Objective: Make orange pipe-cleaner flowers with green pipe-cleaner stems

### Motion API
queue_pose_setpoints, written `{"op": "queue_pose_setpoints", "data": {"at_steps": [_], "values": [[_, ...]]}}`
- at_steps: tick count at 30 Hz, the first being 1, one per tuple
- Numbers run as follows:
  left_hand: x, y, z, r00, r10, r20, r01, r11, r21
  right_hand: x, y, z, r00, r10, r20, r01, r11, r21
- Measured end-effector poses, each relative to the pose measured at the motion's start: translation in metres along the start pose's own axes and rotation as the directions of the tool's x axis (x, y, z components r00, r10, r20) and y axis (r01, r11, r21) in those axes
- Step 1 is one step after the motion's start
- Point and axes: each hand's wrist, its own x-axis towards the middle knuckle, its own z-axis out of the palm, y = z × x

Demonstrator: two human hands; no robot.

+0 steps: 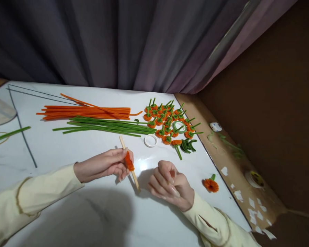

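My left hand [113, 164] pinches a thin pale wooden stick [135, 180] between thumb and fingers. Around the stick's middle is wound a short coil of fuzzy orange pipe cleaner [129, 161]. To the right of the stick, apart from it, my right hand [170, 185] is held closed with its fingers curled in. Whatever may be inside those fingers is hidden. Beyond the hands lie a bundle of orange pipe cleaners [84, 112] and a bundle of green pipe cleaners [105, 127].
Many small orange pieces with green stems [167, 128] cluster at the back right, near a green tape roll [179, 127] and a white ring [150, 140]. Short green bits [187, 145] lie beside them. One orange flower [211, 184] sits at right. Paper scraps [252, 214] litter the brown surface.
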Motion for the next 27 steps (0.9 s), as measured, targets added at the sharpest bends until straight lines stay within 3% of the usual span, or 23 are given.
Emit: {"op": "queue_pose_setpoints", "data": {"at_steps": [6,14,21,27], "values": [[0.0002,0.0005,0.0018,1.0,0.014,0.022,-0.014,1.0,-0.008,-0.0024,0.0083,-0.006,0.971,0.042,0.233,-0.067,0.993,0.102],[0.0018,-0.0025,-0.0016,0.999,0.022,0.047,-0.022,1.0,-0.009,-0.0041,0.0097,-0.0056,0.957,-0.046,0.286,0.031,0.998,0.058],[0.0018,-0.0017,-0.0009,0.998,0.025,0.051,-0.025,1.0,-0.007,-0.0051,0.0077,-0.0054,0.961,0.02,0.275,-0.045,0.995,0.088],[0.0024,-0.0027,-0.0025,0.997,0.028,0.068,-0.028,1.0,-0.01,-0.0034,0.0095,-0.0102,0.933,-0.016,0.359,-0.044,0.986,0.158]]}}
